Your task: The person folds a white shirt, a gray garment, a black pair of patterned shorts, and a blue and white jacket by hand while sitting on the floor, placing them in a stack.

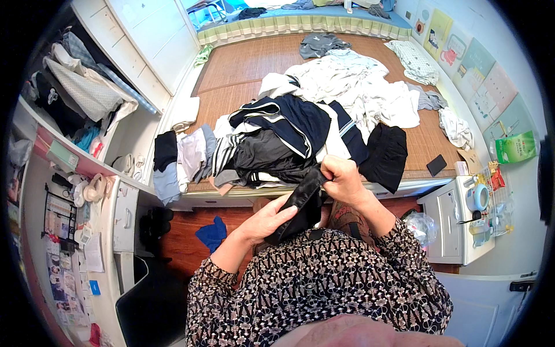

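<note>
A black garment [299, 200] is stretched between my hands just in front of my body, its waistband-like edge slanting up to the right. My left hand [268, 220] grips the lower left end, thumb on top. With curled fingers, my right hand [341, 178] pinches the upper right end. Beyond them on the bed is a heap of clothes, with a dark navy garment with white trim [299, 119] on top and a dark grey garment [271, 152] below it. Right of the heap lie black shorts [385, 154]. At the left bed edge are folded garments, among them a light grey one [192, 149].
A brown woven mat [236, 63] covers the bed, with white bedding [347, 86] across it. A phone [436, 165] lies near the right edge. A blue cloth [211, 234] is on the wooden floor. A black chair [149, 303] stands left, a white cabinet [446, 225] right.
</note>
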{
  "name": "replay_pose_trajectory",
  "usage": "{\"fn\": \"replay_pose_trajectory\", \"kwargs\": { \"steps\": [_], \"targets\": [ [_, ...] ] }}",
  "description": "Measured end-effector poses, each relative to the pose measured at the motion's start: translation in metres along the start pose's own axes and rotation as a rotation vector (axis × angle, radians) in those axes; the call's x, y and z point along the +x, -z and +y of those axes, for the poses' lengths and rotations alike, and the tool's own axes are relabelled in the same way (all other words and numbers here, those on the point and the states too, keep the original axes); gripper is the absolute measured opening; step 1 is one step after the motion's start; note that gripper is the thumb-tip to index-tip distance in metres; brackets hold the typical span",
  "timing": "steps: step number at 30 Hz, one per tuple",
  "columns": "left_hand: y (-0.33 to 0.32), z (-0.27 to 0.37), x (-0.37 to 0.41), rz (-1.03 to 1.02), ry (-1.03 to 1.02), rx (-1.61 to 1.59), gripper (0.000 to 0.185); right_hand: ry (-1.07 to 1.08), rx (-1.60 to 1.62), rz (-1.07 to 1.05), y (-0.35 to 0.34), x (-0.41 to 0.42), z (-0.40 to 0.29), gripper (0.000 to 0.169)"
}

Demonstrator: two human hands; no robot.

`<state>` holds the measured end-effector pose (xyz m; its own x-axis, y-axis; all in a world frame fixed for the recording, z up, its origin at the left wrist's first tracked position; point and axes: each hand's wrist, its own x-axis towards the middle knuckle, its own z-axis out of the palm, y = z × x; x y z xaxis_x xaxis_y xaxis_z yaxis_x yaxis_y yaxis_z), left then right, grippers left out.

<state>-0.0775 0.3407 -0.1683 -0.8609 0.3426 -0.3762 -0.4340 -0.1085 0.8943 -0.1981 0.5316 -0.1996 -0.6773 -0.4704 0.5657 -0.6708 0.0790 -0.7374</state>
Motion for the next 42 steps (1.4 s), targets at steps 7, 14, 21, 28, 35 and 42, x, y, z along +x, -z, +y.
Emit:
{"fn": "replay_pose_trajectory", "kwargs": {
  "steps": [7,14,21,28,35,42],
  "targets": [
    [0.004,0.021,0.028,-0.146,0.191,0.283,0.034,0.104,0.022,-0.043,-0.001,0.022,-0.002,0.018],
    [0.017,0.111,0.05,0.328,-0.289,0.179,0.026,-0.005,-0.116,0.133,0.011,0.064,0.021,0.017],
    [0.031,0.172,0.074,0.47,-0.377,0.112,0.028,-0.004,-0.062,0.179,0.005,0.056,0.026,0.013],
    [0.056,0.222,0.068,0.589,-0.522,0.111,0.028,-0.131,0.002,0.016,0.006,0.034,0.034,0.014],
    [0.034,0.252,0.062,0.538,-0.709,0.143,0.026,-0.084,0.092,-0.212,-0.011,0.019,0.053,0.027],
    [0.033,0.279,0.062,0.368,-0.799,0.095,0.023,-0.037,-0.024,-0.142,-0.048,0.022,0.075,0.034]
  ]
}}
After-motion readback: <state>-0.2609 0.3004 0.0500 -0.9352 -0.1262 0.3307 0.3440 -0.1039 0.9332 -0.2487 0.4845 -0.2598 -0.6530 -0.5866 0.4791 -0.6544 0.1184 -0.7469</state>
